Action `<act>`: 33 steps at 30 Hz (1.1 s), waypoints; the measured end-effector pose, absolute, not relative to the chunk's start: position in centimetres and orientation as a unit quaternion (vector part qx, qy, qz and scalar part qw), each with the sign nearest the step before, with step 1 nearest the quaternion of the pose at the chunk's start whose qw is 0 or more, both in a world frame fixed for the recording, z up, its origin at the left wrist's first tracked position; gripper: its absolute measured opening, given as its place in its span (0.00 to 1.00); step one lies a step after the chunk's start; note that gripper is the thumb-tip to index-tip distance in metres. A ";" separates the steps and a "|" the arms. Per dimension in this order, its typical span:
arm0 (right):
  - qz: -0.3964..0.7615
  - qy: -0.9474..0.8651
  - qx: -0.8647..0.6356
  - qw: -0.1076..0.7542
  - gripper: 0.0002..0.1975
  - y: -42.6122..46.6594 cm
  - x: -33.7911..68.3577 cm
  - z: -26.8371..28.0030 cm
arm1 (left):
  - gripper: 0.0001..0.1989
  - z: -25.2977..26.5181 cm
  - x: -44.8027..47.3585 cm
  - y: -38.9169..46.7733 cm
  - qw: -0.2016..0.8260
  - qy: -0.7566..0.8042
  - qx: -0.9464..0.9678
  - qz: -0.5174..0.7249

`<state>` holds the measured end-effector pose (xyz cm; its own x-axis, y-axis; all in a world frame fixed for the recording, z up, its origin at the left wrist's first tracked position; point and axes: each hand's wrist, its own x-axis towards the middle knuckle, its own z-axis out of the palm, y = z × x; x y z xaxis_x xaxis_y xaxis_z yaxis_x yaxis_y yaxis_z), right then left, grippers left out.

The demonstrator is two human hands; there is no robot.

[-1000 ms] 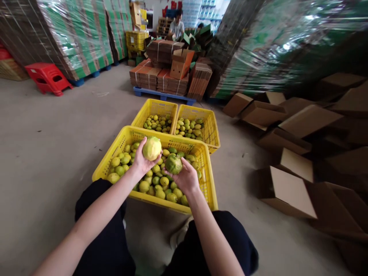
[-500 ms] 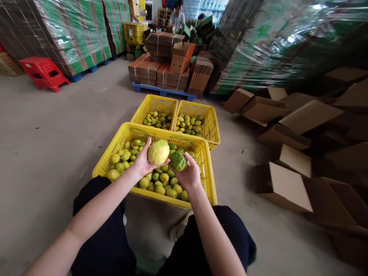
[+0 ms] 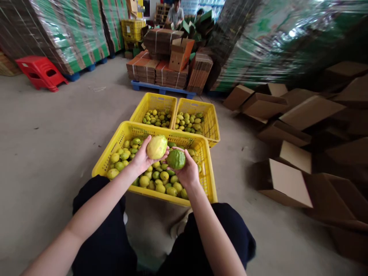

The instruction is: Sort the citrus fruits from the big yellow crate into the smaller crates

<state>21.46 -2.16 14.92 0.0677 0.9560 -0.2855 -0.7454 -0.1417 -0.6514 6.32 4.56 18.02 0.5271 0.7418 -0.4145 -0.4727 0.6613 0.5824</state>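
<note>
My left hand (image 3: pixel 141 158) is closed around a large yellow lemon (image 3: pixel 156 147), its thumb along the near side. Beside it, my right hand (image 3: pixel 188 170) grips a dark green, bumpy lemon (image 3: pixel 176 159) between thumb and fingers. Both fruits are held close together above a big yellow plastic crate (image 3: pixel 211 176). Many yellow and green lemons (image 3: pixel 160 188) lie in that crate, partly hidden by my hands and forearms.
Two more yellow crates (image 3: pixel 214 119) of lemons stand just behind. Farther back, flattened cartons sit on a blue pallet (image 3: pixel 162 90). Open cardboard boxes (image 3: pixel 290 182) are heaped on the right, a red stool (image 3: pixel 41 73) stands on the left. A person (image 3: pixel 174 15) is in the background.
Both lemons have turned slightly in my hands and shifted a little to the left. The grip of each hand stays much the same, and the view has tilted slightly.
</note>
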 end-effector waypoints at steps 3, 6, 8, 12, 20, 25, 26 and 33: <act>0.608 -0.189 -0.396 0.661 0.17 -2.3 20.9 14.9 | 0.24 17.7 6.5 4.6 0.834 0.326 0.206 0.394; 0.550 -0.221 -0.460 0.661 0.18 -2.4 20.2 14.3 | 0.23 17.4 6.7 4.7 0.823 0.321 0.197 0.425; 0.550 -0.221 -0.485 0.643 0.18 -2.3 19.9 14.0 | 0.23 17.1 6.9 4.9 0.806 0.321 0.203 0.454; 0.616 -0.202 -0.465 0.604 0.25 -2.0 19.1 13.6 | 0.23 16.2 7.7 4.4 0.771 0.325 0.253 0.486; 0.640 -0.187 -0.418 0.617 0.29 -1.8 18.2 11.8 | 0.25 14.7 8.2 2.2 0.546 0.327 0.603 0.480; 0.700 -0.172 -0.303 0.624 0.26 -1.9 18.9 11.7 | 0.28 15.0 7.1 3.6 0.585 0.271 0.661 0.383; 0.704 -0.167 -0.284 0.629 0.26 -2.0 19.1 11.9 | 0.28 15.1 6.7 4.1 0.590 0.273 0.663 0.370; 0.708 -0.180 -0.222 0.645 0.29 -2.9 20.7 13.7 | 0.37 16.5 4.6 5.0 0.434 0.261 0.843 0.181</act>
